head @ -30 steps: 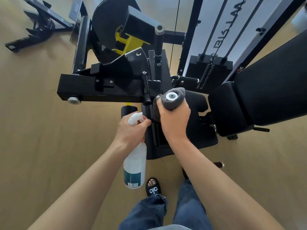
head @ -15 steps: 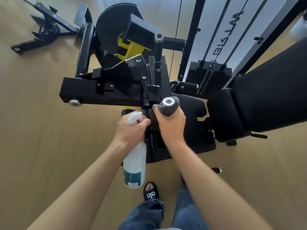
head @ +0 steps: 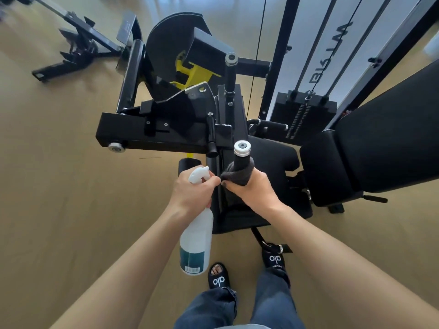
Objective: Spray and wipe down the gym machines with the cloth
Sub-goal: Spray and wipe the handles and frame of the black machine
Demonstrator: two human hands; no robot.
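With the right hand gripping the grey cloth around the upright handle and the left hand holding the spray bottle, the loosely bunched cloth could slip off and skip the handle's metal cap.

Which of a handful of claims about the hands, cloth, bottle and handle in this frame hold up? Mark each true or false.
1. The right hand grips the grey cloth around the upright handle. True.
2. The cloth covers the handle's silver end cap. False: the cap is bare, above the cloth.
3. The left hand holds the spray bottle by its neck. True.
4. The spray bottle stands on the floor. False: it hangs from the left hand.
5. The bottle bears a teal label. True.
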